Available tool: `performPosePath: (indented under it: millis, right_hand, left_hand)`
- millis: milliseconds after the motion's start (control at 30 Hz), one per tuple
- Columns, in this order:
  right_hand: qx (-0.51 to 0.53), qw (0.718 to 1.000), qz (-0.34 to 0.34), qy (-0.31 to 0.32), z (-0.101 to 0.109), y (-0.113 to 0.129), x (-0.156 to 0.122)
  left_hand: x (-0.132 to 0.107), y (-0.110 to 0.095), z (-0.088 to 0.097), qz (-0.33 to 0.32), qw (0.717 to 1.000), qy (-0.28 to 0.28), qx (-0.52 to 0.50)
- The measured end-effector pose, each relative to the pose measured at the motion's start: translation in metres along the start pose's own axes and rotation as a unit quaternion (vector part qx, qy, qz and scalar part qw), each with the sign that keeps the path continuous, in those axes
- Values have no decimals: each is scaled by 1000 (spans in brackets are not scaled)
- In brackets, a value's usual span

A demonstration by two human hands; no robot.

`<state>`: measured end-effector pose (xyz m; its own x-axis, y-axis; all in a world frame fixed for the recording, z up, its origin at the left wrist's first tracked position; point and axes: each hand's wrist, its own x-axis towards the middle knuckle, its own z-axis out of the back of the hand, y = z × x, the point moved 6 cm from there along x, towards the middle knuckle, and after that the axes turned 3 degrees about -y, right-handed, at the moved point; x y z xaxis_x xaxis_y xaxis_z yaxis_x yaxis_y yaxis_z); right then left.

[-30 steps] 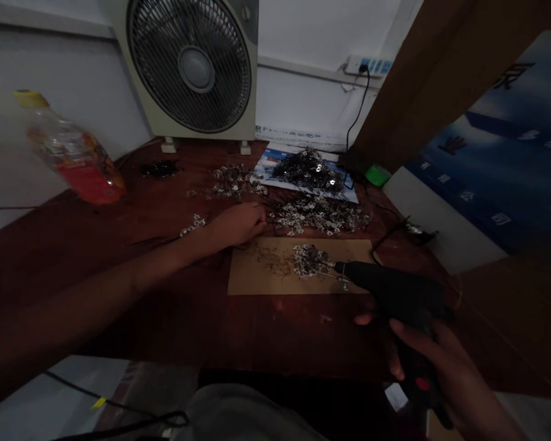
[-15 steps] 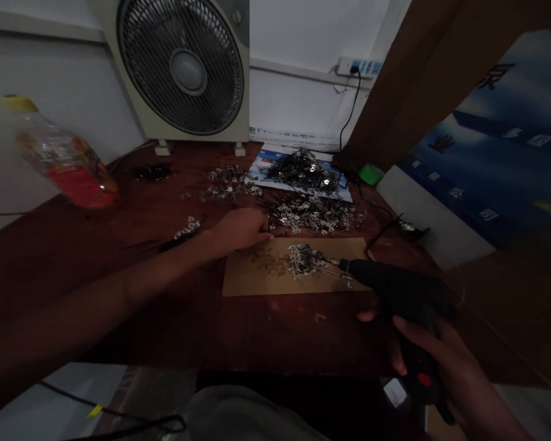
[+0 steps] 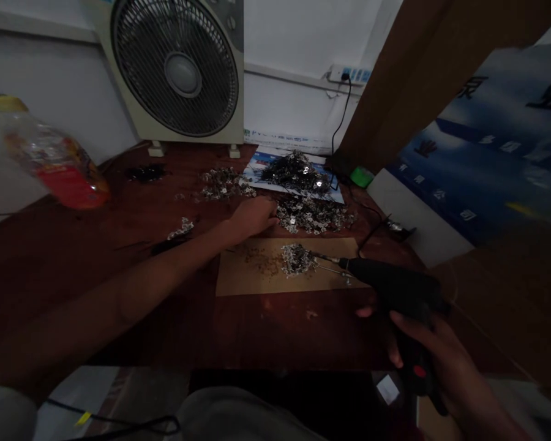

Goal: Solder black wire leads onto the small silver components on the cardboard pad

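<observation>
My right hand (image 3: 434,349) is wrapped round a black soldering gun (image 3: 395,282) with a red button on its grip. The gun's metal tip points left, at a small heap of silvery parts (image 3: 297,260) on a tan board (image 3: 243,285). A thin metal rod runs beneath the tip. At the left edge of a larger pile of small metal parts with dark wires (image 3: 316,214), my left hand (image 3: 256,215) has its fingers curled together. Whatever they pinch is hidden. Brownish bits lie scattered on the board left of the small heap.
Behind, more parts lie heaped on a printed sheet (image 3: 298,171), with another cluster (image 3: 224,184) to the left. A box fan (image 3: 183,73) and a bottle (image 3: 59,159) stand at the back and left. A black cord (image 3: 342,122) hangs from the power strip (image 3: 349,75).
My left hand has moved slightly up and right, from the board's upper edge to the pile of wired parts. My right hand keeps the soldering gun almost in place. The view has shifted slightly.
</observation>
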<state>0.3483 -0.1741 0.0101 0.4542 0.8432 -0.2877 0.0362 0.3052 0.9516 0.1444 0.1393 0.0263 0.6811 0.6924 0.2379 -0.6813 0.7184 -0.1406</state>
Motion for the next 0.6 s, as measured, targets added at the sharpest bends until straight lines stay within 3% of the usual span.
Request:
performPosePath:
  millis: [100, 267, 400, 600]
  right_hand:
    - [7, 1000, 1, -4, 4, 1, 0]
    - [7, 1000, 3, -25, 13, 1, -1]
    - [0, 999, -7, -31, 15, -2, 0]
    - [5, 1000, -6, -19, 11, -5, 0]
  left_hand:
    - [-18, -10, 11, -56, 998, -16, -35]
    - [-61, -39, 9, -157, 979, 45, -118]
    - [-78, -49, -3, -173, 970, 58, -162]
    - [-76, -49, -12, -160, 968, 46, -186]
